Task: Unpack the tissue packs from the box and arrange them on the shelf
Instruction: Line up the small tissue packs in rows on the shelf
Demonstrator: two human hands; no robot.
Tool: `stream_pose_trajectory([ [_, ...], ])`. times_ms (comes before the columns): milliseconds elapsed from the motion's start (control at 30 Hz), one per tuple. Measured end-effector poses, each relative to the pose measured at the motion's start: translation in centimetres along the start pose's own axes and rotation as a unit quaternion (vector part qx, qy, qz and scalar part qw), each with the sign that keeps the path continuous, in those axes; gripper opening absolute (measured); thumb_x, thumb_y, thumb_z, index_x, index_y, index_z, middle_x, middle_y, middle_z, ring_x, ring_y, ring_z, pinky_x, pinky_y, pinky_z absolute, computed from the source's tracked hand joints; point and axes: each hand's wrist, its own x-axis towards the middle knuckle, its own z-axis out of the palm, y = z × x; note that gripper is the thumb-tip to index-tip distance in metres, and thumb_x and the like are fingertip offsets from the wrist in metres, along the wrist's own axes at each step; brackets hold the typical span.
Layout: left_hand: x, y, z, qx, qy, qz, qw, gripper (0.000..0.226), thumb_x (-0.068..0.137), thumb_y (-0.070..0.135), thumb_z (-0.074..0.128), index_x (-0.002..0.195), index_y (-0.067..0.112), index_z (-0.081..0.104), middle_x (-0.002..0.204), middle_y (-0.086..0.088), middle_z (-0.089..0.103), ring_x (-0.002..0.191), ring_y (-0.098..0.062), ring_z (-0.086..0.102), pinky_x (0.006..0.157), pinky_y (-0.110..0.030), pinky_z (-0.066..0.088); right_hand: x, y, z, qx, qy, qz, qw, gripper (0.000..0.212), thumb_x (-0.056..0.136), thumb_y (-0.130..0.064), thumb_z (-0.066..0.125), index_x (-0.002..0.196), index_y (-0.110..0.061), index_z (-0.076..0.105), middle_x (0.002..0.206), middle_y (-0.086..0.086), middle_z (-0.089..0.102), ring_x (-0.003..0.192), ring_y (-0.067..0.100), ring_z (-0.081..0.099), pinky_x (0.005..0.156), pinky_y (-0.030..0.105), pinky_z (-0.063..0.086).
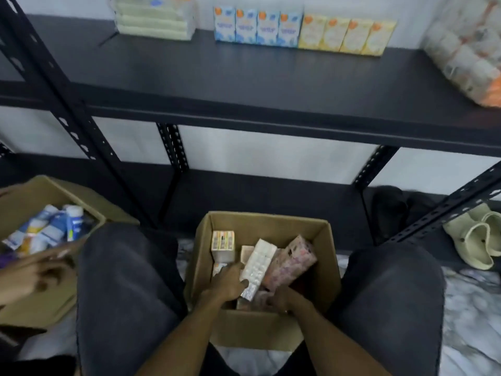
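Note:
An open cardboard box [322,270] sits on the floor between my knees, with several tissue packs inside. My left hand [230,282] is inside it, gripping a long white tissue pack [257,264]. My right hand [282,298] reaches in beside it, under a pink patterned pack [291,263]; whether it holds anything is hidden. An upright pack [222,240] stands in the box's far left corner. On the black shelf [244,85] stand blue packs [257,28] and yellow packs [347,36] in a row at the back.
Another cardboard box [29,196] with blue and white items lies at left, with another person's hand [32,278] at it. A pale stacked bundle [154,19] and a large wrapped pack [469,50] sit on the shelf. Pale slippers [477,240] lie at right.

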Motion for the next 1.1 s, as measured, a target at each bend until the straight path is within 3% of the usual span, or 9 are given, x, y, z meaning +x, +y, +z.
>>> stream_pose_trajectory([
  [67, -0.1, 0.0, 1.1, 0.003, -0.042, -0.023, 0.999, 0.055, 0.096, 0.036, 0.062, 0.144, 0.015, 0.046, 0.145, -0.013, 0.053, 0.129, -0.032, 0.053, 0.101, -0.037, 0.047, 0.1, 0.4, 0.9, -0.077, -0.021, -0.009, 0.997, 0.048, 0.102, -0.027, 0.054, 0.145, -0.007, 0.049, 0.146, 0.014, 0.052, 0.135, 0.029, 0.049, 0.091, 0.02, 0.04],
  [167, 0.9, -0.3, 2.4, -0.017, -0.073, -0.047, 0.996, 0.052, 0.102, 0.03, 0.059, 0.148, 0.012, 0.045, 0.151, -0.009, 0.048, 0.135, -0.029, 0.05, 0.102, -0.029, 0.042, 1.4, 0.4, 0.7, -0.058, -0.053, -0.003, 0.997, 0.045, 0.1, -0.02, 0.06, 0.14, 0.0, 0.053, 0.145, 0.019, 0.054, 0.134, 0.033, 0.05, 0.072, 0.011, 0.04],
  [333, 2.8, -1.3, 4.5, -0.082, -0.079, -0.091, 0.989, 0.062, 0.088, 0.049, 0.07, 0.141, 0.022, 0.05, 0.145, -0.009, 0.054, 0.127, -0.03, 0.054, 0.105, -0.042, 0.047, 3.0, 0.5, 0.6, -0.029, -0.063, 0.036, 0.997, 0.046, 0.099, -0.023, 0.061, 0.139, 0.0, 0.054, 0.141, 0.018, 0.057, 0.129, 0.033, 0.055, 0.074, 0.016, 0.041],
  [433, 4.4, -2.2, 5.5, -0.104, -0.065, -0.114, 0.986, 0.072, 0.084, 0.048, 0.074, 0.144, 0.021, 0.044, 0.147, -0.012, 0.052, 0.13, -0.031, 0.052, 0.104, -0.044, 0.048, 4.6, 0.9, 1.2, 0.041, 0.004, 0.03, 0.999, 0.063, 0.084, -0.049, 0.064, 0.141, -0.022, 0.056, 0.139, 0.01, 0.059, 0.117, 0.027, 0.06, 0.094, 0.031, 0.052],
  [500, 5.3, -2.0, 5.6, -0.107, -0.054, -0.123, 0.985, 0.086, 0.088, 0.046, 0.073, 0.156, 0.018, 0.029, 0.156, -0.014, 0.042, 0.14, -0.034, 0.044, 0.11, -0.043, 0.042, 6.1, 1.6, 0.8, 0.098, 0.098, 0.056, 0.989, 0.086, 0.075, -0.06, 0.069, 0.147, -0.019, 0.046, 0.145, 0.012, 0.051, 0.128, 0.031, 0.053, 0.104, 0.037, 0.047],
  [667, 8.0, -2.5, 6.9, -0.128, -0.047, -0.132, 0.982, 0.111, 0.083, 0.055, 0.076, 0.163, 0.02, 0.008, 0.167, -0.011, 0.024, 0.151, -0.034, 0.028, 0.118, -0.046, 0.033, 7.9, 2.3, -2.2, 0.397, 0.241, 0.12, 0.877, 0.087, 0.077, -0.031, 0.086, 0.141, 0.007, 0.041, 0.138, 0.026, 0.056, 0.126, 0.04, 0.057, 0.098, 0.044, 0.051],
  [767, 8.8, -2.3, 7.6, -0.183, -0.061, -0.121, 0.974, 0.109, 0.077, 0.047, 0.085, 0.159, 0.02, 0.018, 0.159, -0.007, 0.04, 0.141, -0.032, 0.041, 0.112, -0.043, 0.038, 9.3, 2.1, -2.7, 0.477, 0.257, 0.12, 0.832, 0.097, 0.072, -0.031, 0.091, 0.146, 0.004, 0.039, 0.141, 0.022, 0.055, 0.125, 0.035, 0.058, 0.094, 0.04, 0.053],
  [933, 10.0, -3.2, 8.7, -0.132, -0.045, -0.135, 0.981, 0.1, 0.081, 0.047, 0.081, 0.157, 0.013, 0.025, 0.157, -0.014, 0.042, 0.141, -0.036, 0.043, 0.112, -0.042, 0.038, 11.5, 1.8, -2.8, 0.504, 0.28, 0.114, 0.81, 0.119, 0.052, -0.039, 0.098, 0.147, -0.002, 0.037, 0.139, 0.018, 0.058, 0.124, 0.033, 0.06, 0.099, 0.051, 0.053],
  [1100, 10.6, -3.8, 9.1, -0.233, -0.067, -0.181, 0.953, 0.07, 0.078, 0.022, 0.088, 0.138, 0.013, 0.052, 0.135, -0.009, 0.063, 0.117, -0.026, 0.062, 0.084, -0.031, 0.052, 11.1, 2.3, -3.8, 0.52, 0.247, 0.131, 0.807, 0.085, 0.065, -0.016, 0.094, 0.138, -0.006, 0.053, 0.13, 0.013, 0.064, 0.114, 0.033, 0.065, 0.082, 0.049, 0.059],
])
